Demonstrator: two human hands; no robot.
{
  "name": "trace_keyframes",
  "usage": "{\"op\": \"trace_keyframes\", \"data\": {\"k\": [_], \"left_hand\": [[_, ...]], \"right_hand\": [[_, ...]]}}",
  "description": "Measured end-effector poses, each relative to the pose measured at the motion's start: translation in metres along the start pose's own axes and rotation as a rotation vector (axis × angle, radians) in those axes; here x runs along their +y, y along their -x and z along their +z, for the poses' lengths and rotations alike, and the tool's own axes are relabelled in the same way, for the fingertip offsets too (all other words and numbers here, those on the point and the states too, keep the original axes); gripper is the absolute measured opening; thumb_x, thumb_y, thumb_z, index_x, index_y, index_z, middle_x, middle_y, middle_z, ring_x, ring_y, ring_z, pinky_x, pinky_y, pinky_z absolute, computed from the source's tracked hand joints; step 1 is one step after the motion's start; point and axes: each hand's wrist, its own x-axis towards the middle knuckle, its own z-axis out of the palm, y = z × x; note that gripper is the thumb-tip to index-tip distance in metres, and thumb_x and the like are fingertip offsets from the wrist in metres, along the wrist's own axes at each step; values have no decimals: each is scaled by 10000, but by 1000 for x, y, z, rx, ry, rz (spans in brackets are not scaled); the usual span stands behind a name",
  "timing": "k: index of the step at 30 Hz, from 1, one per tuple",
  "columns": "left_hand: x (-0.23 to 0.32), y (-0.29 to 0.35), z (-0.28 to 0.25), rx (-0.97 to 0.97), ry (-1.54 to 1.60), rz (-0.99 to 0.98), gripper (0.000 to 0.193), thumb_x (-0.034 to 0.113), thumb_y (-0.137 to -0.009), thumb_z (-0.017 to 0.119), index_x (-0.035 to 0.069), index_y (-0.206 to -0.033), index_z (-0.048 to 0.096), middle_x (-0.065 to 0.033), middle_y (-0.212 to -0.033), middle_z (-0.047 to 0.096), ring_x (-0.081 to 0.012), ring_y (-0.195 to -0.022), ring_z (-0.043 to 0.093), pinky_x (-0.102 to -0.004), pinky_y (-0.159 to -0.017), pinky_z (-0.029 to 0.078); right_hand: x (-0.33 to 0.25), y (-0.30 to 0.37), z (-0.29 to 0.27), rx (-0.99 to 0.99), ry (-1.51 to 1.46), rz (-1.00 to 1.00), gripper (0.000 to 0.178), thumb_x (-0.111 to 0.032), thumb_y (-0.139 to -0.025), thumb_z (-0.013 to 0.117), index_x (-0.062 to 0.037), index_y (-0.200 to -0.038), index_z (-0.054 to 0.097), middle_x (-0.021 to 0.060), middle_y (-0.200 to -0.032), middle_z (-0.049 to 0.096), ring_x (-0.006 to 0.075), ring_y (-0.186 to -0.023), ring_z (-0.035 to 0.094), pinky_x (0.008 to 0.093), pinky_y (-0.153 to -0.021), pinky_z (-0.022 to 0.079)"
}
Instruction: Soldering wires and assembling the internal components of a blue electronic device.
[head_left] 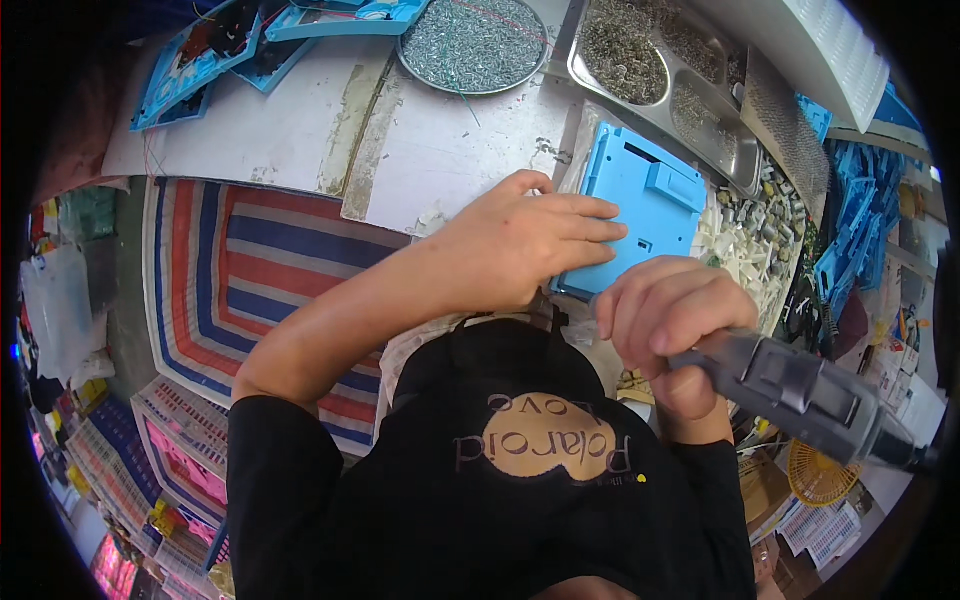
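A light blue plastic casing (655, 190) lies flat on the bench in front of me, with a slot and a raised block on its upper face. My left hand (530, 235) grips its left side, fingers laid across the top; the thumb is hidden. My right hand (680, 320) is closed around a dark grey electric screwdriver (800, 385), its cable end pointing to the lower right. The screwdriver's tip is hidden behind my fingers, near the casing's near right corner. Whether it touches the casing I cannot tell.
Beyond the casing stand a round tray of small silvery screws (472, 45) and a divided metal tray (735, 135) of small metal parts. White and metallic parts (765, 230) are heaped at right. More blue casings (185, 65) with wires lie far left; others (865, 220) pile up far right.
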Motion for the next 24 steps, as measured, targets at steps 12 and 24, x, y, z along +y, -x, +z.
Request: {"op": "trace_keyframes", "data": {"k": [12, 24], "left_hand": [[2, -1, 9, 60, -8, -38, 346, 86, -805, 681, 134, -1146, 715, 15, -1376, 650, -134, -1328, 553, -421, -885, 372], [24, -83, 26, 96, -2, 12, 419, 17, -743, 658, 82, -1154, 706, -63, -1276, 670, -293, -1096, 602, -414, -922, 456]], "right_hand": [[17, -3, 7, -76, 267, -72, 278, -209, -862, 800, -32, -856, 585, 31, -575, 568, 208, -477, 572, 369, -544, 548], [-58, 30, -102, 345, 278, -238, 280, -239, -957, 664, -8, -1068, 552, 38, -658, 554, 104, -562, 511, 291, -577, 453]]}}
